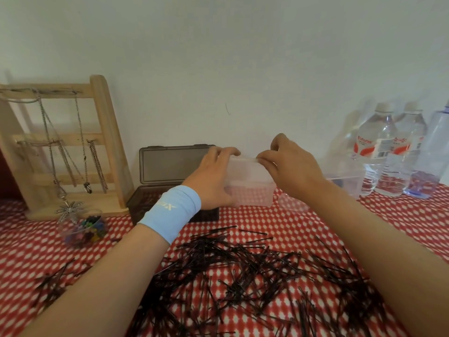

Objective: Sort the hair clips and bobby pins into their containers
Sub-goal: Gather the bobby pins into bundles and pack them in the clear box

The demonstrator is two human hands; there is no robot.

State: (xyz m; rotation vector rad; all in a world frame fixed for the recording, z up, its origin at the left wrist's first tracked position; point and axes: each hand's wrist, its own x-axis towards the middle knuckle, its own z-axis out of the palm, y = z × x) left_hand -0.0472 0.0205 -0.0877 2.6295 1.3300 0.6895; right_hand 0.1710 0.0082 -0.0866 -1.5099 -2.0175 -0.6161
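Grip: left hand [213, 181] clasped the clear box [252, 193]; right hand [289, 166] pinched its lid edge.
Pins: bobby pins [243, 268] lay heaped nearer me (unsorted).
Technique: I judged bracing the base, lifting slowly, best.

Looks like a home, a dressing corner perhaps; surface [24, 239] spread with a red-and-white patterned cloth [286, 222], pushed against a plain white wall [218, 57]; wooden jewellery stand [107, 132] hung with chain necklaces [97, 164]; water bottles [379, 152] lined up at the right; black bobby pins [243, 276] heaped loose.
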